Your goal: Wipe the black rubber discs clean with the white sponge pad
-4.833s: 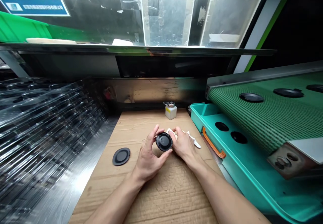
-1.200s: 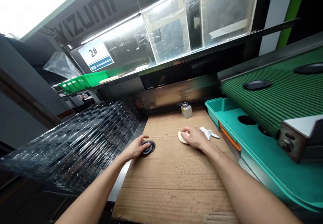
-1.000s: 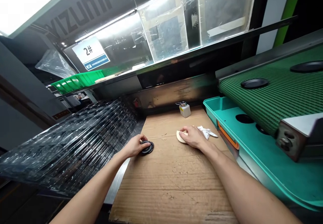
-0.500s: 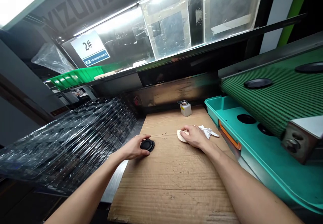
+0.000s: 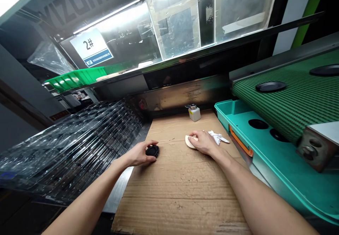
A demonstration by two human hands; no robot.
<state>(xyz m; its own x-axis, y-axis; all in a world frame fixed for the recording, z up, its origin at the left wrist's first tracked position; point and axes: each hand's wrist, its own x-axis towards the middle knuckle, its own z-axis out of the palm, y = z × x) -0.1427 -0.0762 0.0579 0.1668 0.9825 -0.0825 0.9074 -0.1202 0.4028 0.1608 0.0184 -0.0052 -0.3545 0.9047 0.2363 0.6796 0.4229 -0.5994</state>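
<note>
My left hand (image 5: 139, 153) rests its fingers on a round black rubber-like disc (image 5: 153, 151) lying on the cardboard sheet (image 5: 180, 192), and they partly cover its near side. Whether a second disc lies beneath it is hidden. My right hand (image 5: 203, 143) presses on a pale beige pad (image 5: 189, 142), with a crumpled white cloth (image 5: 218, 137) just beyond the fingers. A small white bottle with a metal pump top (image 5: 194, 114) stands at the far end of the cardboard, apart from both hands.
A teal tray (image 5: 238, 122) with round holes and an orange handle lies right of the cardboard. Above it runs a green conveyor belt (image 5: 286, 100) carrying black discs. A stack of clear plastic trays (image 5: 71, 150) lies to the left.
Since the oldest frame, my hands have parted from holding the disc together over the pad. In the last second, my left hand shifted on the disc and the view tilted slightly.
</note>
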